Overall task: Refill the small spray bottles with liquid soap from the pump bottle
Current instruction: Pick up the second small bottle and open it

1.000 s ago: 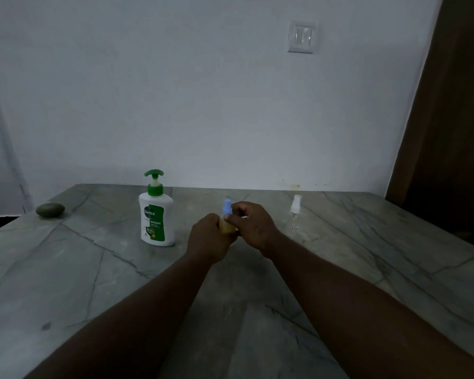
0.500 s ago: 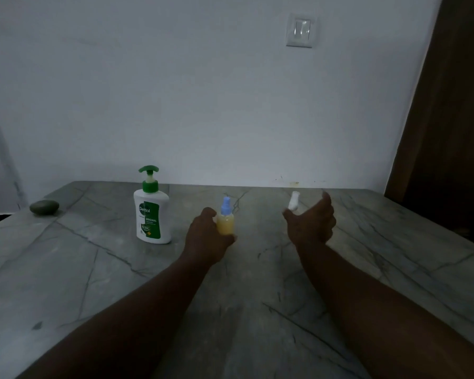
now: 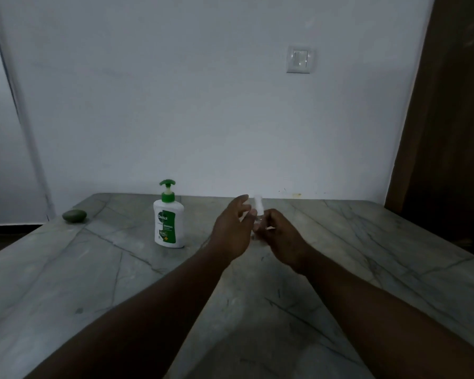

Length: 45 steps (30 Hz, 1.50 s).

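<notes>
- One small spray bottle (image 3: 258, 206) is held up above the table (image 3: 93, 269), at about 12 o'clock from the person.
- Its top is white and shaped like a little tube. Its body is see-through and hard to make out in the dim light.
- The right hand (image 3: 282, 239) is wrapped round the clear body of the bottle, with the fingers curled in.
- The left hand (image 3: 230, 231) is kept loose, with its fingers spread apart and nothing gripped. One fingertip is just beside the bottle's neck, but it cannot be told if it touches.
- The pump bottle (image 3: 168, 217) is stood upright at about 11 o'clock, near the left hand but apart from it. It is made of smooth white plastic with round shoulders, a green label and a green pump on top.
- A smooth, dark green, egg-shaped lump (image 3: 74, 216) is laid at about 10 o'clock, by the table's far left corner, well apart from the pump bottle.
- The table is made of grey-green stone, flat and smooth, with thin dark lines running across it.
- A square white switch (image 3: 300, 59) is fixed on the plain pale wall (image 3: 175, 105) at about 1 o'clock.
- A brown door (image 3: 454, 132) is seen at about 2 o'clock.
</notes>
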Motion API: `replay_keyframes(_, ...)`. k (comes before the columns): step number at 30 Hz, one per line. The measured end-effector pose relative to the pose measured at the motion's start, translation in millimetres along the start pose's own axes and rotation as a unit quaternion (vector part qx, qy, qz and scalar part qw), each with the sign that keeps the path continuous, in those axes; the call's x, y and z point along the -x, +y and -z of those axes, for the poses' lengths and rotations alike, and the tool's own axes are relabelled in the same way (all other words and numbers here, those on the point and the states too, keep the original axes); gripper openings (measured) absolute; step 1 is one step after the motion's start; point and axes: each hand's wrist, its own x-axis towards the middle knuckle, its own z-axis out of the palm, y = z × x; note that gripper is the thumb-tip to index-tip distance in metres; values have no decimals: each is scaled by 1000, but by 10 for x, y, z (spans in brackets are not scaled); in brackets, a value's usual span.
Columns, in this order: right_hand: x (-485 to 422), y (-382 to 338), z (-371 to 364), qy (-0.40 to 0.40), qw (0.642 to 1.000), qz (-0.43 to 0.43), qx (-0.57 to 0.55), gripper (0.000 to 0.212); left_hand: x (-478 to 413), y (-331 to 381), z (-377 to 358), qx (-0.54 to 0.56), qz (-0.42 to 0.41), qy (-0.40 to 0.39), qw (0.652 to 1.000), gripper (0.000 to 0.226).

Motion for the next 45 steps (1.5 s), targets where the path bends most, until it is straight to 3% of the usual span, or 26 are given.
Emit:
replay_keyframes(4, 242, -420, -175, -92, 991, 14, -93, 30, 91, 190, 262, 161, 43, -48, 985, 26)
replay_keyframes(9, 434, -776, -271, -133, 984, -4, -120, 27, 260, 303, 721, 193, 36, -129, 972, 34)
replay_keyframes(14, 575, -1066, -564, -89, 993, 26, -68, 27, 422, 353, 962, 204, 42, -2, 978, 20)
replay_keyframes(18, 629, -1232, -901, -70, 997, 29, -26, 25, 542, 404, 1063, 143, 78, 140, 977, 35)
replay_keyframes(19, 636, -1273, -972, -76, 997, 24, -25, 23, 578, 426, 1117, 134, 80, 121, 980, 41)
replay_keyframes(21, 626, -1312, -1055, -73, 997, 24, -6, 20, 656, 472, 1239, 162, 83, -2, 983, 56)
replay_keyframes(22, 621, -1308, -1067, -67, 997, 35, 1, 15, 691, 478, 1301, 182, 85, -59, 978, 58)
replay_keyframes(24, 623, -1294, -1063, -41, 998, 33, -15, 19, 740, 467, 1417, 193, 71, -95, 974, 45)
replay_keyframes(27, 654, -1265, -1114, -51, 998, 30, -22, 25, 780, 397, 1558, 152, 66, -28, 986, 29)
replay_keyframes(32, 626, -1220, -1293, -64, 998, 28, -6, 25, 726, 200, 1632, 127, 97, 67, 985, 29)
replay_keyframes(38, 563, -1170, -1407, -55, 987, 40, 144, 36, 703, 23, 1561, 111, 135, 152, 973, 25)
replay_keyframes(40, 571, -1157, -1457, -66, 988, 30, 137, 36, 693, -7, 1568, 102, 135, 127, 977, 32)
replay_keyframes(42, 573, -1113, -1482, -70, 992, 11, 102, 32, 687, 3, 1600, 124, 128, 38, 983, 41)
replay_keyframes(45, 570, -1033, -1466, -51, 998, -12, 36, 26, 718, -6, 1678, 212, 123, -67, 967, 33)
